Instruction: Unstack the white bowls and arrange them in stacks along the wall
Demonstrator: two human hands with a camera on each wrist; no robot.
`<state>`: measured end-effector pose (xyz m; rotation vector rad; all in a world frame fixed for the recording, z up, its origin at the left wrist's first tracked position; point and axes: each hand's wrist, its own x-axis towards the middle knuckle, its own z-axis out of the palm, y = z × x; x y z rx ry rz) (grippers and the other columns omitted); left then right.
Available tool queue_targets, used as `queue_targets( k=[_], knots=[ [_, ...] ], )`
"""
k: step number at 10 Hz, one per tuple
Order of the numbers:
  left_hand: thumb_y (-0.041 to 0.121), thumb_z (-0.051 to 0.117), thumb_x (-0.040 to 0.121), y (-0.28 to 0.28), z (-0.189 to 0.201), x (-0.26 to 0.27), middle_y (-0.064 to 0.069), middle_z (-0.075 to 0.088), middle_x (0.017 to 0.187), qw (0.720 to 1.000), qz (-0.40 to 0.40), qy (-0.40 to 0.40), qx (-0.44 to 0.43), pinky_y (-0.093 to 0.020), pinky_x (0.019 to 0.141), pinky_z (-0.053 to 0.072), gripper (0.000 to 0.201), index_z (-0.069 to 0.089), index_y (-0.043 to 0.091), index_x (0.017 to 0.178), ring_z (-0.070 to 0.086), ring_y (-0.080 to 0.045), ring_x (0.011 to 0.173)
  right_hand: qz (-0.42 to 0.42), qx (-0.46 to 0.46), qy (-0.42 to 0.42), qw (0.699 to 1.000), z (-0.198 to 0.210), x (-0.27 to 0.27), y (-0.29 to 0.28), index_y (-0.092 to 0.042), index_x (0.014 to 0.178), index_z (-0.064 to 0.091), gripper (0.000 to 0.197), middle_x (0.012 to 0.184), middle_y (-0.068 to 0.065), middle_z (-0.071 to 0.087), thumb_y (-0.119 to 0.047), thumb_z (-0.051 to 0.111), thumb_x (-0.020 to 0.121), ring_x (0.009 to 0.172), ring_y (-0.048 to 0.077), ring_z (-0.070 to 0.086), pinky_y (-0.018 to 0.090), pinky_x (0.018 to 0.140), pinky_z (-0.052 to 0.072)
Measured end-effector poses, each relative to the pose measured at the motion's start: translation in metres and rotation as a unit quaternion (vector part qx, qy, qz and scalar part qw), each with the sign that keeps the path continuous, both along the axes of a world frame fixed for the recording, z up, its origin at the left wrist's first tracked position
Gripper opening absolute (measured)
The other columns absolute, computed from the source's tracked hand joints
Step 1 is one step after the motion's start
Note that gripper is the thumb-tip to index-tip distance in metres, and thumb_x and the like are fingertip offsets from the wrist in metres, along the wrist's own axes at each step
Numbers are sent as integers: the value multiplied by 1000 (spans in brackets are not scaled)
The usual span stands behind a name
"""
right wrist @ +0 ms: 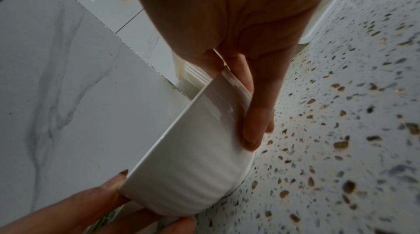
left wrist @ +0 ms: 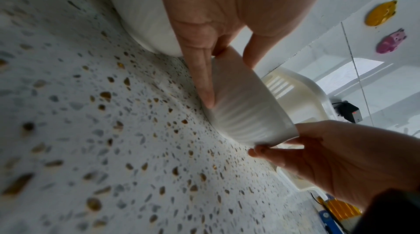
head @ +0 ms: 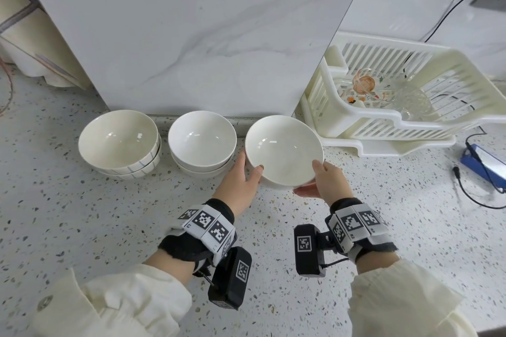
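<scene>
Three groups of white bowls stand on the counter along the marble wall. At the left is a stack with thin blue stripes (head: 119, 142), and a plain white stack (head: 202, 142) (left wrist: 141, 13) stands in the middle. At the right, a single white bowl (head: 284, 149) (left wrist: 247, 112) (right wrist: 193, 166) tilts toward me, low over the counter. My left hand (head: 250, 163) grips its left rim, thumb inside and fingers (left wrist: 200, 76) on the ribbed outside. My right hand (head: 310, 176) (left wrist: 341, 157) holds its right rim, thumb on top and fingers (right wrist: 256, 112) underneath. I cannot tell whether another bowl lies under it.
A cream plastic dish rack (head: 383, 123) holding glass dishes stands just right of the held bowl, close to the wall panel's (head: 191, 35) edge. A blue device (head: 484, 161) with black cables lies at the far right. Speckled counter (head: 109, 227) stretches in front of the bowls.
</scene>
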<state>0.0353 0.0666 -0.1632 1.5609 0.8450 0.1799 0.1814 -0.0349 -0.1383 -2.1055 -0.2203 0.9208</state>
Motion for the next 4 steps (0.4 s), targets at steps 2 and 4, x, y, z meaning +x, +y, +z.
queue_targets(
  k=[2, 4],
  knots=[
    [30, 39, 94, -6, 17, -11, 0, 38, 147, 996, -29, 62, 49, -39, 107, 37, 53, 20, 22, 143, 46, -20, 127, 31, 11, 13, 999, 9, -5, -16, -3, 130, 43, 42, 89, 19, 62, -26, 34, 96, 62, 27, 66, 35, 67, 58],
    [26, 37, 95, -21, 41, -48, 0, 55, 132, 983, -64, 140, 104, -29, 100, 38, 34, 49, 20, 127, 51, -15, 120, 105, 53, -70, 991, 59, -7, -56, -5, 122, 55, 34, 85, 8, 65, -17, 39, 95, 67, 20, 66, 31, 70, 56]
  ],
)
